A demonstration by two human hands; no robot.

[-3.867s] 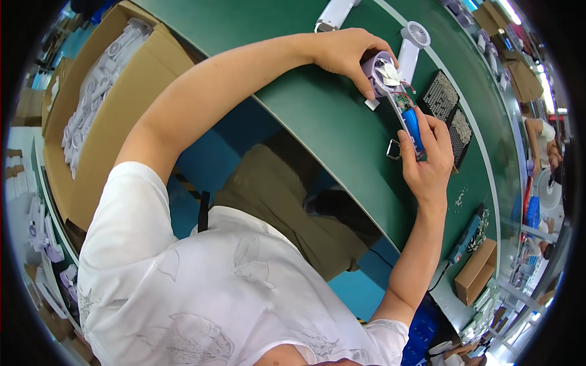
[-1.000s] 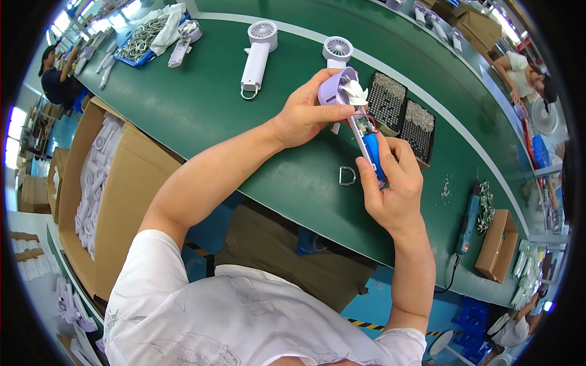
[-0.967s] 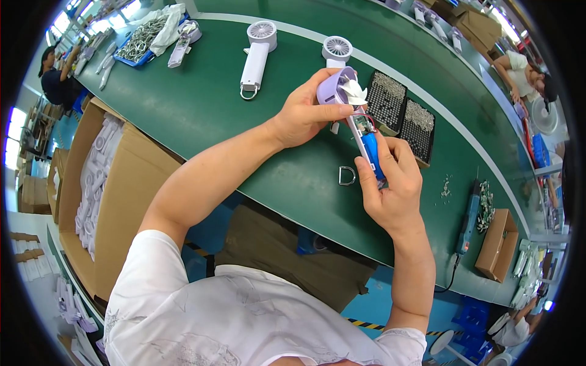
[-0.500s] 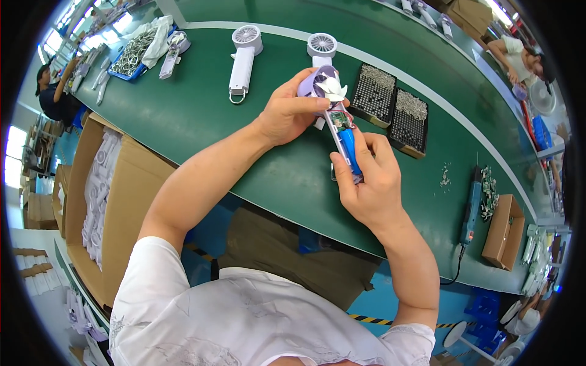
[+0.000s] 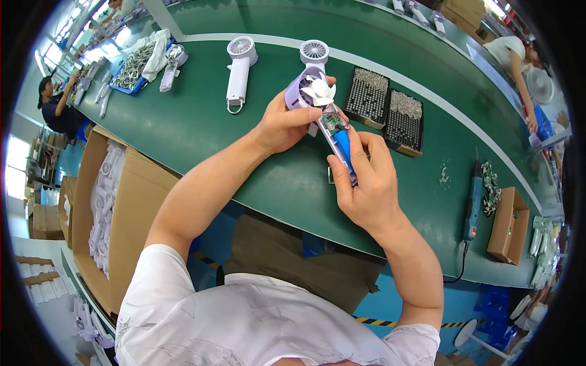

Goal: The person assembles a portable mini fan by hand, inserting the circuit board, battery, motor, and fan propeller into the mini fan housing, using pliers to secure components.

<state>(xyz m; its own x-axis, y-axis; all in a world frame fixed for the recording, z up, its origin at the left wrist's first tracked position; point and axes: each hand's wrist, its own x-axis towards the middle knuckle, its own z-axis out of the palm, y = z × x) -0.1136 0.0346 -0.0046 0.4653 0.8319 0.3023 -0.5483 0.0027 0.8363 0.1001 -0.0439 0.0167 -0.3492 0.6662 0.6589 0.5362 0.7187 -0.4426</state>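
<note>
Between my hands is an opened handheld fan with a light purple head (image 5: 296,93) and white blades (image 5: 320,91). Its open handle shows a green circuit board (image 5: 333,124), thin wires and a blue battery (image 5: 342,145). My left hand (image 5: 279,127) is closed around the fan head, thumb lying just below the blades. My right hand (image 5: 370,183) grips the lower handle between thumb and fingers, partly hiding its end. Behind the held fan lies another fan (image 5: 314,51), its handle mostly covered. A further white fan (image 5: 238,78) with a wrist ring rests to the left.
Two black trays of small metal parts (image 5: 367,91) sit right of the fan. Farther right are an electric screwdriver (image 5: 472,204), circuit boards (image 5: 490,188) and a small carton (image 5: 508,227). A blue tray of metal rings (image 5: 129,84) stands far left; a large carton (image 5: 143,207) is nearer.
The held fan and both hands have shifted slightly left in view, with the grip unchanged. At the far right, a co-worker's arm now reaches farther down.
</note>
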